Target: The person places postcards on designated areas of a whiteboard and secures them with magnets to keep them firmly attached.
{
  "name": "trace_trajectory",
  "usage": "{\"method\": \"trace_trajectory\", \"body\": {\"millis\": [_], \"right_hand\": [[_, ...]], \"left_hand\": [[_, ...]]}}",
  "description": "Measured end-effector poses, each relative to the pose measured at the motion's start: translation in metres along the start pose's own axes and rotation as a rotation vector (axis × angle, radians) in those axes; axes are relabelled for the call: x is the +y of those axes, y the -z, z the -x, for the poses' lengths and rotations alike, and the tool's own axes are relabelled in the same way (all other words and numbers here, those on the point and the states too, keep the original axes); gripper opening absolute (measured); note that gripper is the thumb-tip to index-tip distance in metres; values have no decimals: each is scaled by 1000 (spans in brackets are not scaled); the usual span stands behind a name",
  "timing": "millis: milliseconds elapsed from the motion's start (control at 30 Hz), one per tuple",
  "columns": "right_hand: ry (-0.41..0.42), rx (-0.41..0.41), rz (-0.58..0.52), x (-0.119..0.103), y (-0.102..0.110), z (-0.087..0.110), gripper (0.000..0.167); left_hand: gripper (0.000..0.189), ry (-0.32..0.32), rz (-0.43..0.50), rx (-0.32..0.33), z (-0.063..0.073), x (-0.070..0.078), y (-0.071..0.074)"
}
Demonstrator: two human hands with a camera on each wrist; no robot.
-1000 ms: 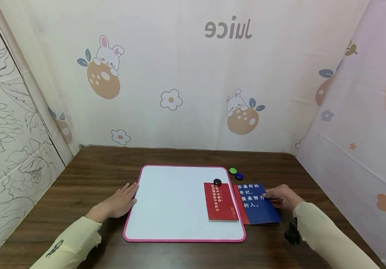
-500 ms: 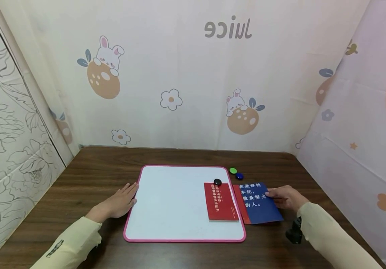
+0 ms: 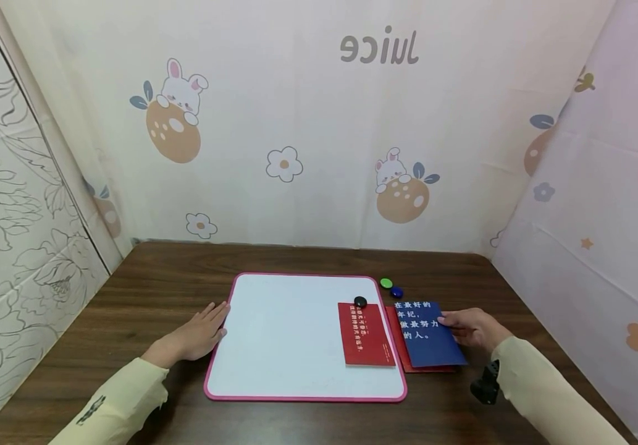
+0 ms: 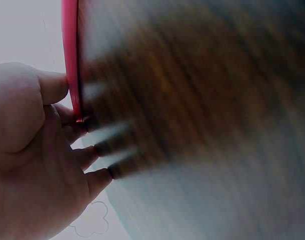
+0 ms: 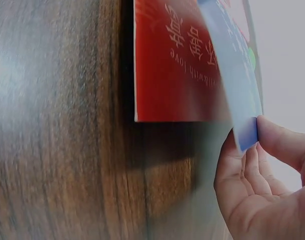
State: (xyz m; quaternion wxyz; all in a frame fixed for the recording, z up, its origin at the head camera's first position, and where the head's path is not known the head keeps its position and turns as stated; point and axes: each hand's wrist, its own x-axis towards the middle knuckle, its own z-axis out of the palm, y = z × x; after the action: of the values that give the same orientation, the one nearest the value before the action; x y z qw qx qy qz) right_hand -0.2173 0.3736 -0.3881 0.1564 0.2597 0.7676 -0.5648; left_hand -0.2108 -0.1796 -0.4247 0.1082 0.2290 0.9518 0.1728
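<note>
One thin blue card (image 3: pixel 431 340) in the right hand's (image 3: pixel 474 327) pinch; left hand (image 3: pixel 196 334), straight-fingered, against round-cornered whiteboard (image 3: pixel 285 340)

Blue card (image 5: pixel 236 75) in right hand (image 5: pixel 267 205)

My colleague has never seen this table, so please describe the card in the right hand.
On the brown table, find the pink-rimmed white board. Past its right edge, the right hand pinches the blue card. White writing on blue sets it apart from the neighbouring red cards.
</note>
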Motion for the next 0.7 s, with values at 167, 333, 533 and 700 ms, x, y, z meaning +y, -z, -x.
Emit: {"method": "trace_trajectory", "body": {"millis": [167, 333, 533, 700], "right_hand": [[-13, -22, -96, 1, -4, -2, 60], [-17, -32, -127, 0, -9, -3, 63], [-21, -36, -153, -3, -15, -2, 63], [-22, -43, -175, -4, -19, -3, 60]], "left_hand": [[54, -19, 4, 1, -1, 0, -1], [53, -21, 3, 1, -1, -1, -2], [53, -14, 0, 9, -1, -2, -3], [53, -12, 1, 10, -1, -2, -2]]}}
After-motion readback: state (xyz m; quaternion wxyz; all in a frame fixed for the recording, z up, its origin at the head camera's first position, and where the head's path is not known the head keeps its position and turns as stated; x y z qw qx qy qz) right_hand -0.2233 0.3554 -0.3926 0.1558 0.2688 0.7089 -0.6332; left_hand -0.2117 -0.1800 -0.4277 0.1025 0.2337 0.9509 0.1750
